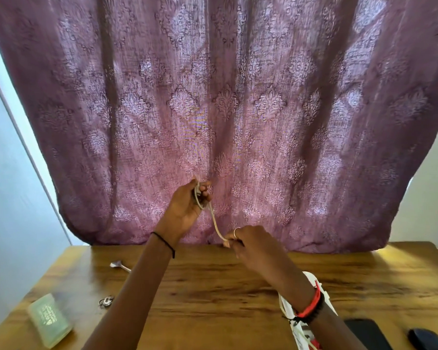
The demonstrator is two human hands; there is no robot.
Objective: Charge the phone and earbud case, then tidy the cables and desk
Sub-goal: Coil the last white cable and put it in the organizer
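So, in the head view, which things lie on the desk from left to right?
Pale green case → small metal ring piece → spoon → white power strip → black phone → dark earbud case.

A mauve patterned curtain (225,109) hangs behind the wooden bench (213,299). On the bench's left side lie a spoon (120,266), a small metal ring (106,301) and a pale green case (49,320).

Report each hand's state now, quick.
Left hand: closed around a coiled bundle of the pale cable, held up above the desk.
Right hand: closed, pinching the cable's free end.
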